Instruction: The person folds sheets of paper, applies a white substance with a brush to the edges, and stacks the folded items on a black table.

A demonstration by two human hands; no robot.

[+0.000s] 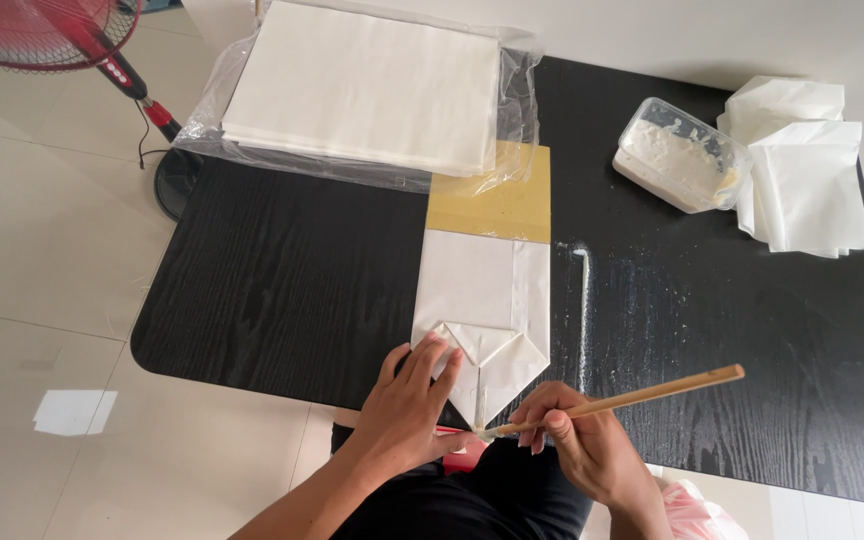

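the left hand [407, 400] lies flat on the folded white paper [482, 310], pinning its pointed flap. the right hand [587, 445] pinches a wooden stick [632, 398], tip just beside that flap; best keep strokes thin along the fold.

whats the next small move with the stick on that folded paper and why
Probably draw the wooden stick in the right hand along the paper's centre seam. Its tip sits at the pointed bottom flap, which the left hand presses flat, and the paste tub stands open nearby.
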